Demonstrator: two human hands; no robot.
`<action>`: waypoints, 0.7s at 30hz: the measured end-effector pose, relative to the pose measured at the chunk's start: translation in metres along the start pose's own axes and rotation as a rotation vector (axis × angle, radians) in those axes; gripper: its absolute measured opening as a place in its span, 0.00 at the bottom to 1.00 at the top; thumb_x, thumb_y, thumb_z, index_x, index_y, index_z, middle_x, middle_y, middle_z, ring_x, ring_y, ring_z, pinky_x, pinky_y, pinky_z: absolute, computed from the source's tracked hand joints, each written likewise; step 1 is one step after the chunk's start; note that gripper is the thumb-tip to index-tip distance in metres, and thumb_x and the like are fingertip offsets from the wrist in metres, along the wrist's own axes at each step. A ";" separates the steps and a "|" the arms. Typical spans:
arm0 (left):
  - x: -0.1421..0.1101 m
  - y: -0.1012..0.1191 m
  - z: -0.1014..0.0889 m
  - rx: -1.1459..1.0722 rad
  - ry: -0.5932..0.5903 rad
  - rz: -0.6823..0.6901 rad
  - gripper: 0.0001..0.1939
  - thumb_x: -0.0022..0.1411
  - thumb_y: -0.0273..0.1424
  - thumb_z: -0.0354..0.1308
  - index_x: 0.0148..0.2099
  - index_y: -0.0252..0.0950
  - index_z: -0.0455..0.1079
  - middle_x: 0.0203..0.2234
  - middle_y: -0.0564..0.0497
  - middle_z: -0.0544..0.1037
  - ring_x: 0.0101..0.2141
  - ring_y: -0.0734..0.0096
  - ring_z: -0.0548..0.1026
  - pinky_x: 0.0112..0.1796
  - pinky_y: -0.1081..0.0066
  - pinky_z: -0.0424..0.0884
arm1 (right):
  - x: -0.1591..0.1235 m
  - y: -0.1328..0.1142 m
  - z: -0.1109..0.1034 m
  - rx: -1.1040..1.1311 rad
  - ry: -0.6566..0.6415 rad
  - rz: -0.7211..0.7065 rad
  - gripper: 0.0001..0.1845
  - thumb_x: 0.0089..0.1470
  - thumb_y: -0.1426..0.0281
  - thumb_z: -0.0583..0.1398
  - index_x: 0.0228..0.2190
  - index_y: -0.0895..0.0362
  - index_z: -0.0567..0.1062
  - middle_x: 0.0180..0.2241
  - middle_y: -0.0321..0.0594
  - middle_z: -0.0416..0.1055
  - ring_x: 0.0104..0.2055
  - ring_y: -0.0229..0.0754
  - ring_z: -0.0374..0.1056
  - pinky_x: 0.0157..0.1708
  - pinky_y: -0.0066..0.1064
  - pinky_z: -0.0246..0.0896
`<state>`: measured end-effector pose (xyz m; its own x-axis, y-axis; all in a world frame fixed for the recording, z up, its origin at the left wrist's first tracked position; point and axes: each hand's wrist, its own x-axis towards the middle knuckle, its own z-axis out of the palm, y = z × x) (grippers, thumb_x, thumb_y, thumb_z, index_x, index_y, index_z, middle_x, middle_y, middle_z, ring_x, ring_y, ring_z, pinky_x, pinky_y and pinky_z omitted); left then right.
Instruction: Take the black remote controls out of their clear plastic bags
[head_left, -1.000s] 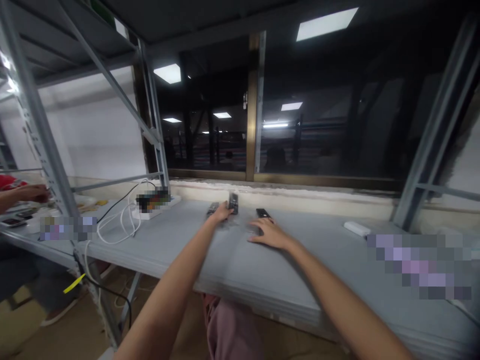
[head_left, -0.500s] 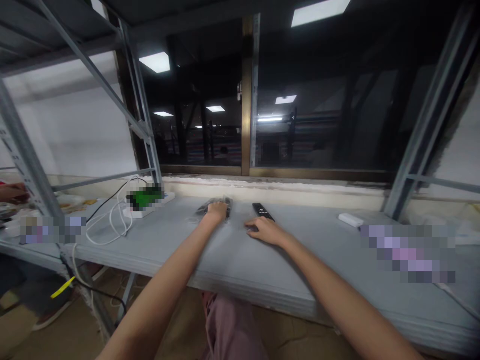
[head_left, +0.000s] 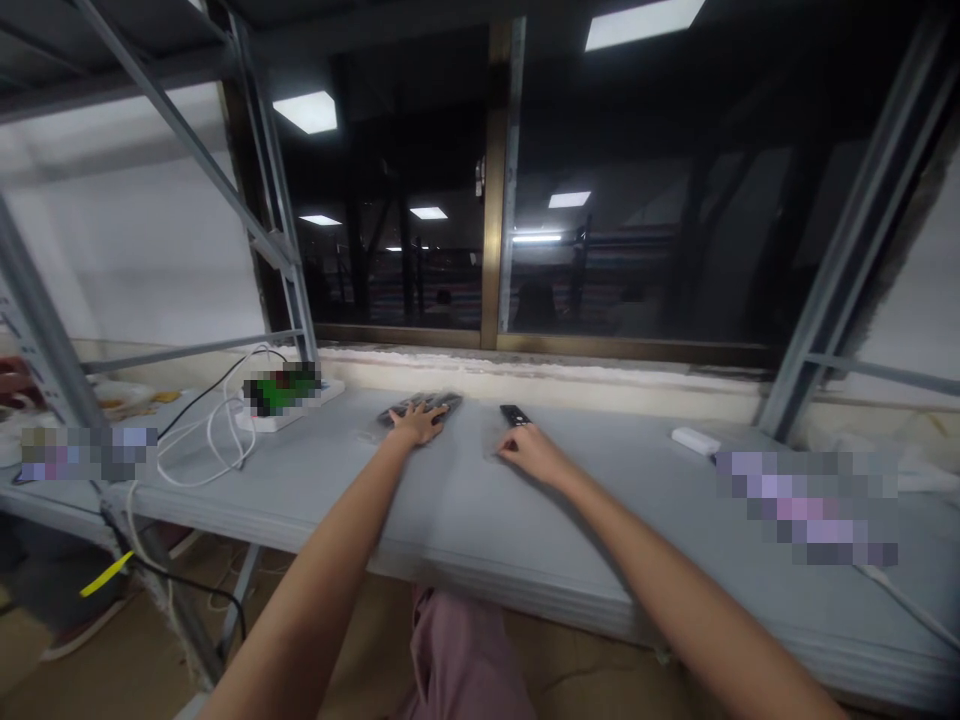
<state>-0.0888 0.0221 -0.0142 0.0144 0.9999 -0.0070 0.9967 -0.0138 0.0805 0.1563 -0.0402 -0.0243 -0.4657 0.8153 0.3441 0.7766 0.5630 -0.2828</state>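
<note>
Grip on the left hand [head_left: 420,425] was spread wide, palm down, over dark remote controls [head_left: 451,404] in clear plastic on the grey table [head_left: 450,510]. The right hand [head_left: 531,450] curled at the near end of a black remote [head_left: 515,412]; whether its fingertips pinched anything, I couldn't tell. Well off to the right lay a white block [head_left: 696,441]; to the left, white cable [head_left: 238,472] looped beside a white power strip [head_left: 334,391]. Behind stood a dark window [head_left: 637,250].
</note>
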 end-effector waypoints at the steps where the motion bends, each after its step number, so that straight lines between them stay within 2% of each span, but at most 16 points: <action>1: 0.001 -0.004 -0.001 0.010 -0.004 -0.012 0.29 0.64 0.44 0.40 0.66 0.56 0.46 0.67 0.49 0.44 0.64 0.42 0.40 0.52 0.30 0.39 | 0.001 0.001 0.000 0.001 0.009 0.000 0.09 0.50 0.77 0.59 0.31 0.57 0.79 0.33 0.41 0.77 0.37 0.40 0.70 0.39 0.26 0.59; 4: 0.003 -0.014 -0.003 0.000 0.016 -0.059 0.29 0.64 0.43 0.42 0.66 0.54 0.47 0.66 0.46 0.46 0.63 0.40 0.41 0.51 0.29 0.38 | 0.005 0.002 -0.005 -0.028 0.069 0.009 0.09 0.47 0.80 0.58 0.29 0.57 0.77 0.31 0.39 0.75 0.35 0.39 0.69 0.35 0.26 0.56; 6: 0.004 -0.016 -0.004 -0.083 0.061 -0.075 0.28 0.62 0.43 0.46 0.64 0.52 0.55 0.65 0.45 0.49 0.63 0.39 0.42 0.51 0.29 0.35 | 0.009 -0.001 -0.011 -0.037 0.133 0.047 0.08 0.47 0.79 0.58 0.28 0.56 0.75 0.29 0.38 0.74 0.34 0.39 0.68 0.33 0.25 0.54; 7: 0.005 -0.014 -0.004 -0.165 0.113 -0.073 0.26 0.60 0.42 0.50 0.61 0.51 0.61 0.64 0.44 0.52 0.63 0.39 0.41 0.51 0.30 0.33 | 0.012 -0.003 -0.015 -0.032 0.173 0.078 0.07 0.46 0.78 0.58 0.27 0.56 0.74 0.29 0.38 0.74 0.34 0.40 0.67 0.32 0.26 0.53; 9: 0.006 -0.005 -0.008 -0.410 0.291 -0.034 0.20 0.56 0.42 0.56 0.51 0.47 0.71 0.62 0.43 0.58 0.64 0.41 0.40 0.53 0.34 0.32 | 0.020 -0.005 -0.021 0.006 0.280 0.154 0.06 0.46 0.77 0.57 0.26 0.55 0.72 0.28 0.37 0.73 0.33 0.40 0.66 0.31 0.26 0.53; 11: 0.006 0.013 -0.014 -0.721 0.451 0.016 0.15 0.55 0.42 0.58 0.41 0.41 0.74 0.58 0.41 0.64 0.63 0.43 0.44 0.56 0.40 0.37 | 0.029 -0.006 -0.024 0.076 0.412 0.216 0.05 0.47 0.75 0.55 0.27 0.54 0.70 0.28 0.36 0.71 0.32 0.40 0.65 0.30 0.26 0.53; 12: 0.005 0.025 -0.018 -0.885 0.456 0.031 0.15 0.56 0.44 0.57 0.38 0.38 0.74 0.54 0.39 0.67 0.62 0.44 0.49 0.57 0.44 0.43 | 0.033 -0.006 -0.025 0.111 0.478 0.223 0.05 0.48 0.75 0.54 0.28 0.54 0.69 0.28 0.36 0.70 0.31 0.40 0.64 0.30 0.26 0.53; 13: 0.005 0.039 -0.021 -1.052 0.361 0.026 0.17 0.57 0.46 0.55 0.36 0.37 0.73 0.49 0.37 0.72 0.59 0.45 0.57 0.56 0.47 0.50 | 0.035 -0.006 -0.026 0.135 0.537 0.213 0.05 0.50 0.74 0.53 0.29 0.54 0.68 0.28 0.36 0.69 0.30 0.40 0.64 0.31 0.27 0.54; 15: 0.003 0.066 -0.027 -1.410 -0.013 0.083 0.26 0.60 0.52 0.47 0.36 0.34 0.71 0.38 0.36 0.76 0.50 0.49 0.70 0.51 0.54 0.61 | 0.036 -0.005 -0.025 0.118 0.619 0.146 0.06 0.52 0.74 0.51 0.31 0.54 0.66 0.29 0.36 0.68 0.31 0.40 0.63 0.32 0.27 0.54; 16: 0.002 0.080 -0.028 -1.556 -0.194 0.128 0.29 0.60 0.54 0.43 0.38 0.33 0.70 0.34 0.37 0.77 0.45 0.51 0.73 0.47 0.56 0.64 | 0.034 -0.005 -0.025 0.073 0.625 0.096 0.06 0.53 0.74 0.50 0.31 0.55 0.66 0.31 0.37 0.68 0.31 0.40 0.63 0.32 0.27 0.54; 17: 0.001 0.091 -0.029 -1.671 -0.319 0.167 0.32 0.61 0.55 0.39 0.38 0.32 0.69 0.31 0.38 0.77 0.40 0.54 0.75 0.44 0.59 0.67 | 0.031 -0.006 -0.025 0.010 0.602 0.045 0.06 0.54 0.74 0.50 0.32 0.55 0.66 0.33 0.38 0.68 0.32 0.40 0.64 0.32 0.27 0.53; 19: 0.001 0.109 -0.027 -1.835 -0.427 0.210 0.33 0.63 0.54 0.35 0.38 0.30 0.69 0.26 0.41 0.75 0.33 0.58 0.75 0.38 0.63 0.69 | 0.023 -0.007 -0.025 -0.127 0.496 -0.032 0.07 0.55 0.75 0.51 0.33 0.55 0.67 0.37 0.40 0.68 0.33 0.40 0.64 0.31 0.27 0.52; 21: 0.002 0.119 -0.023 -1.954 -0.396 0.208 0.33 0.65 0.52 0.33 0.38 0.30 0.68 0.23 0.44 0.74 0.29 0.62 0.74 0.34 0.66 0.70 | 0.016 -0.009 -0.025 -0.213 0.398 -0.062 0.07 0.56 0.75 0.51 0.34 0.55 0.67 0.39 0.41 0.68 0.33 0.40 0.64 0.30 0.28 0.51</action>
<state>0.0280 0.0231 0.0179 0.3831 0.9236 -0.0123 -0.4341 0.1918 0.8802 0.1524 -0.0352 0.0058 -0.3469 0.6419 0.6838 0.8418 0.5346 -0.0748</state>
